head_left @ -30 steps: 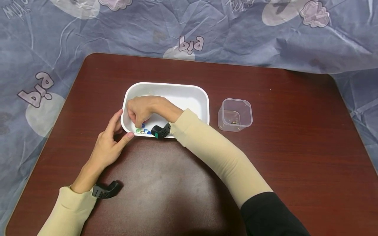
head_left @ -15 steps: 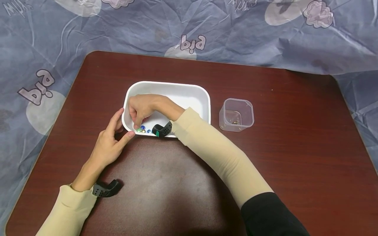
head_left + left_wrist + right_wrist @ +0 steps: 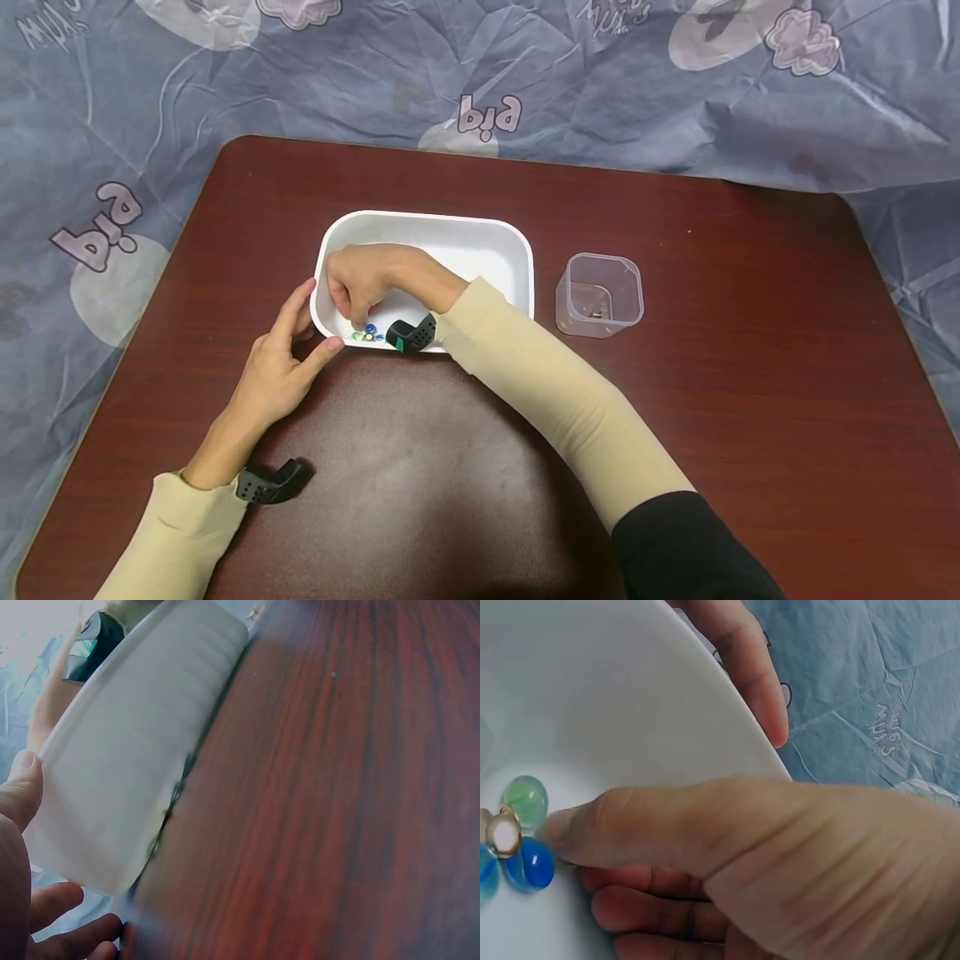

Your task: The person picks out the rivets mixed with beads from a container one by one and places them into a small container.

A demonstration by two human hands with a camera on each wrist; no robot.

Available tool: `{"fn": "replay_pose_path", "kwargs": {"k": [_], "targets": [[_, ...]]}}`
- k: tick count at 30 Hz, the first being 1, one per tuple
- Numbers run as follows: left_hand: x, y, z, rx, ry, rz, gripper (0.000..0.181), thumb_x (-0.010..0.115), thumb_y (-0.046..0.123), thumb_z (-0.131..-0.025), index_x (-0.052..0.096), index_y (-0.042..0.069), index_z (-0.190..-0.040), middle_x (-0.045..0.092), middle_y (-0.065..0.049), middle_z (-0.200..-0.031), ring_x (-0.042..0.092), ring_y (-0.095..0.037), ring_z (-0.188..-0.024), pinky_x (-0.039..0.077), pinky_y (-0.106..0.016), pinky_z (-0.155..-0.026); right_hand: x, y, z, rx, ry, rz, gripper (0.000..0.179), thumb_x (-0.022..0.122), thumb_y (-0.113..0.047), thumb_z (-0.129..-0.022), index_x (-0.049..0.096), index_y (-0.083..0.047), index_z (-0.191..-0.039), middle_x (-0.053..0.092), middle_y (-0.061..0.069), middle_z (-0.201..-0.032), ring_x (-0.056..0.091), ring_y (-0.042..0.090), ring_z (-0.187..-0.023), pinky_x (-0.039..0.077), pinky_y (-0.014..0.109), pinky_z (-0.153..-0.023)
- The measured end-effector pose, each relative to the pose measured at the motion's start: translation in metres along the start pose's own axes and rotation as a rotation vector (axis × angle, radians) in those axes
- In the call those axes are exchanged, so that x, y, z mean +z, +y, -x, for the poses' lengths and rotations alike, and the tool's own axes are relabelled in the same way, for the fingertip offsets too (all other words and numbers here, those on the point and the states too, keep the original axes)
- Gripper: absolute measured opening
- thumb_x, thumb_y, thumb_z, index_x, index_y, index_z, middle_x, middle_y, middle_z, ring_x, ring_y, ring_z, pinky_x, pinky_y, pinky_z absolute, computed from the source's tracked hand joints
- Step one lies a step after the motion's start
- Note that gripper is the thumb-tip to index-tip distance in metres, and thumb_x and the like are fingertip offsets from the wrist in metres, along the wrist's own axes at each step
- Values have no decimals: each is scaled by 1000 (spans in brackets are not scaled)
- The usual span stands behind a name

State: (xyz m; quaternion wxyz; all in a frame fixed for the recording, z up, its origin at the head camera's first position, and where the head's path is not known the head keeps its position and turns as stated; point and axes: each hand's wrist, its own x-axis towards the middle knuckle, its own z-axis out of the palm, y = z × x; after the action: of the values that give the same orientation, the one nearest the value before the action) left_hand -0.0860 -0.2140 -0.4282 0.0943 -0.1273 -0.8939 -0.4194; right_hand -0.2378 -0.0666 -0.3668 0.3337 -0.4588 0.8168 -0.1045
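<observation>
A white tray [image 3: 480,250] lies on the table. My left hand [image 3: 277,371] spans its near-left corner, thumb at the near rim and a long finger along the left side, fingers fairly straight. Inside the tray is my right hand [image 3: 367,271], bent down at the wrist. In the right wrist view its thumb tip is right at a green glass marble [image 3: 525,801] and a blue marble [image 3: 530,864]. Between them sits a shiny gold bead [image 3: 504,834]. The other fingers curl beneath the thumb; I cannot tell whether they pinch anything.
Right of the tray stands a clear plastic container [image 3: 573,321] with small gold pieces [image 3: 597,314] at its bottom. The dark red-brown table [image 3: 750,375] has rounded far corners. A blue-grey printed cloth [image 3: 337,100] hangs behind it.
My right fingertips have shifted slightly right among the marbles, and the marbles now lie closer together. My left hand has stayed at the tray's corner.
</observation>
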Motion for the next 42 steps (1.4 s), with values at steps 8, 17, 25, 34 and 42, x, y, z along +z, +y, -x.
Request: {"fn": "replay_pose_path", "kwargs": {"k": [8,17,25,34,42], "targets": [[1,0,0,0,4,-4,77,71,20,-94,26,17,-157,56,-12,-140,63,-33,-112,38,-14,-96,-2,3,0,-51,-15,-29,14,71,-3,-74,72,-14,-66,57,-8,-58,45,5,-56,35,18,-54],[0,2,-1,1,-1,-11,76,69,21,-95,25,17,-157,56,-11,-140,63,-34,-112,41,-20,-96,-7,7,4,-100,-14,-168,15,69,-1,-75,71,-11,-65,56,-5,-57,46,5,-53,34,19,-53],[0,2,0,-15,-6,-24,74,67,23,-96,26,16,-157,55,-12,-141,64,-35,-112,43,-24,-95,-14,11,10,-123,18,-285,13,68,-2,-77,71,-11,-68,57,-2,-58,46,6,-52,38,21,-54],[0,5,-1,-16,-8,-19,73,66,25,-97,25,16,-157,54,-14,-141,64,-38,-110,46,-46,-92,-23,16,19,-120,80,-440,10,67,0,-81,74,-6,-75,66,8,-67,56,14,-58,49,31,-61],[0,5,0,-27,-7,-23,73,66,23,-97,26,17,-157,55,-13,-140,64,-36,-111,45,-36,-93,-27,19,27,-146,158,-536,11,64,1,-85,74,0,-82,72,16,-78,67,33,-72,56,38,-66]]}}
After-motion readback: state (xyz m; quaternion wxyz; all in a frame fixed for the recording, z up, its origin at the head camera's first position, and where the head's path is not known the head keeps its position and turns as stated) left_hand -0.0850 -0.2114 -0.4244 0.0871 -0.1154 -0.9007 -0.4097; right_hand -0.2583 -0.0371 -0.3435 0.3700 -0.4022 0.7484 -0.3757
